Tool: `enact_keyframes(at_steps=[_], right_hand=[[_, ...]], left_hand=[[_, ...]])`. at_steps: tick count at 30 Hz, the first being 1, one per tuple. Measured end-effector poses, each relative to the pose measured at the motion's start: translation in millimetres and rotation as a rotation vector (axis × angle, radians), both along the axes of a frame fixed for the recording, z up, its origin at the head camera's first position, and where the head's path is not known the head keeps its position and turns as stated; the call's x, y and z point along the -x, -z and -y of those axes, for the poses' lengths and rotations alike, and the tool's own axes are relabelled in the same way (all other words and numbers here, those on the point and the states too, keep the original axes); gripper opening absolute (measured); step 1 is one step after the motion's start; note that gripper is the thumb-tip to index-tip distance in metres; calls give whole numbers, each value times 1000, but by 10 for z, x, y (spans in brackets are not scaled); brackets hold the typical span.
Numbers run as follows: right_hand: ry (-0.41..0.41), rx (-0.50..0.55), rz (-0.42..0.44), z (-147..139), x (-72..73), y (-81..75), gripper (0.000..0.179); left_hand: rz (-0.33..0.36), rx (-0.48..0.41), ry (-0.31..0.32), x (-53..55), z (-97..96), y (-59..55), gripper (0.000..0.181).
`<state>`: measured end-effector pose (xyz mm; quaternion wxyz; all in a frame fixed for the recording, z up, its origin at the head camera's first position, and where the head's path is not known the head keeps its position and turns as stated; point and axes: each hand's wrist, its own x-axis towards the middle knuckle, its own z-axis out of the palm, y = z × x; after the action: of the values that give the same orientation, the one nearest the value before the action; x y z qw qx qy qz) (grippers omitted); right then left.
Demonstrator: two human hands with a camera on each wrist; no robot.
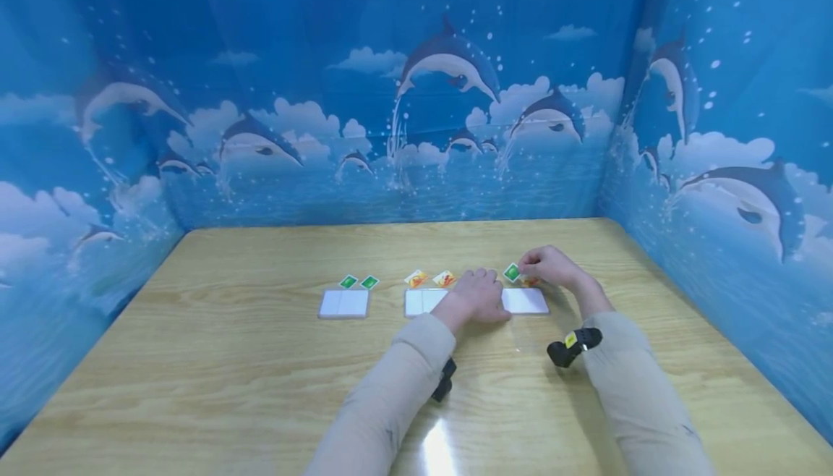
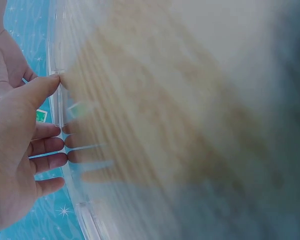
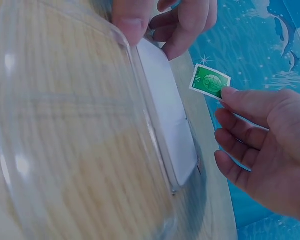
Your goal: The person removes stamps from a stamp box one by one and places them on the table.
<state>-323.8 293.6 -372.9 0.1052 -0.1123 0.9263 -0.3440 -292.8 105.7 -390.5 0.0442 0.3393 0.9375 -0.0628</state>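
A small green stamp (image 3: 208, 80) with a globe print and a perforated white edge is pinched between thumb and fingers of my right hand (image 1: 550, 266). In the head view the held stamp is just beyond the right-hand white case (image 1: 528, 302). This case lies with its clear lid (image 3: 80, 105) folded out towards me. My left hand (image 1: 480, 296) rests at the left end of the case, its fingers extended and its thumb at the near edge. An orange-patterned stamp (image 1: 531, 281) lies behind the case, partly covered by my right hand.
Another white case (image 1: 416, 302) sits left of my left hand, partly hidden by it, with two orange stamps (image 1: 445, 278) behind. Farther left is a third white case (image 1: 344, 304) with two green stamps (image 1: 348, 282). A blue dolphin-print curtain (image 1: 390, 100) surrounds the wooden table (image 1: 228, 360).
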Motion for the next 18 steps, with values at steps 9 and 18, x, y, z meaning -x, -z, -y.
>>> enact_keyframes(at_steps=[9,18], right_hand=[[44,-8,55,57,47,62,17],[63,-50,67,153,73,79,17]], left_hand=[[4,-3,-14,-8,-4,0,62],[-3,-4,-16,-21,-4,-4,61]])
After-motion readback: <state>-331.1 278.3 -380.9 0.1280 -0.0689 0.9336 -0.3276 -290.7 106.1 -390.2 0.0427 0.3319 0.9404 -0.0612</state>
